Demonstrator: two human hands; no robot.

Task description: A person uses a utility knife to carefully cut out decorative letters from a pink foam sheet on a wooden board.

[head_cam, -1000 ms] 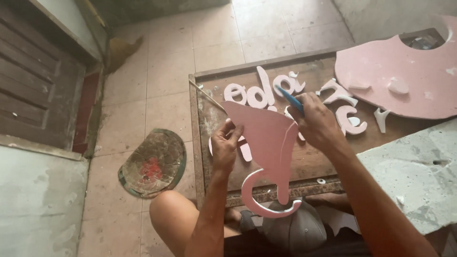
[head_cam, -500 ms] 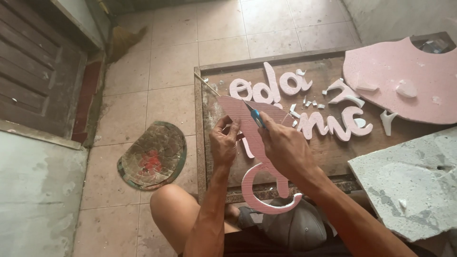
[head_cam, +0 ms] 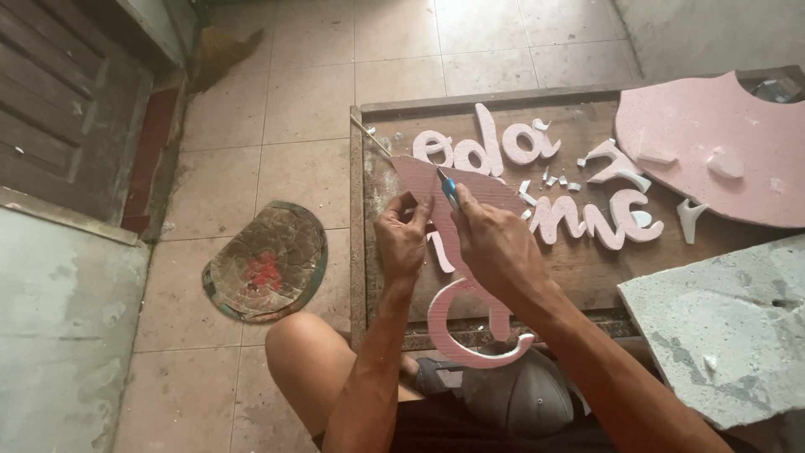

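1. Pink foam piece [head_cam: 470,252], held up over the wooden board [head_cam: 587,277], curly hook end at 6 o'clock.
2. Left hand [head_cam: 401,239] pinching the foam's edge at 9 o'clock, fingers closed on it.
3. Right hand [head_cam: 499,247] wrapped tight round a blue-handled knife [head_cam: 448,188], blade touching the foam's top.
4. Pink cut-out letters [head_cam: 537,180] lying flat on the board at 1 o'clock from the hands.
5. Big pink foam sheet [head_cam: 713,151] at 2 o'clock.
6. Grey slab [head_cam: 721,327] at 4 o'clock.
7. Round worn mat [head_cam: 267,262] on the tiled floor [head_cam: 310,101] at 9 o'clock.
8. Grey cap [head_cam: 518,394] at 6 o'clock, below the hook.
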